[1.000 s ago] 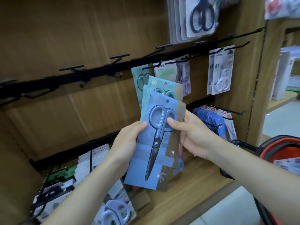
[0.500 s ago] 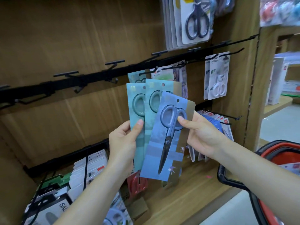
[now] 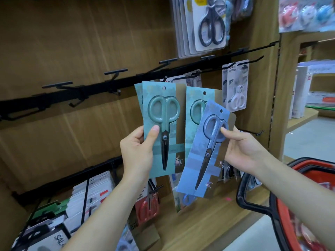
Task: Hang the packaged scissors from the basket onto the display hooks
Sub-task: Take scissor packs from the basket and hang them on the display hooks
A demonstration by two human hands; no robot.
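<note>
Wooden shop shelving backs everything. Nearest, a red basket [image 3: 317,163] sits at the lower right. The left hand [image 3: 137,151] pinches a teal pack [image 3: 159,98] at mid-card, with a second teal edge peeping out behind. The right hand [image 3: 241,151] grips a blue pack [image 3: 197,169] with another teal card [image 3: 194,98] behind it. That seems to make four cards: three teal, one blue. They look light, stiff and bendable, and are best held by the edges below the punched hole. Beyond, at least three bare hooks [image 3: 116,71] jut from the black rail [image 3: 54,98].

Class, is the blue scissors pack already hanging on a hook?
No, the right hand holds the blue scissors pack in the air, off every hook.
</note>
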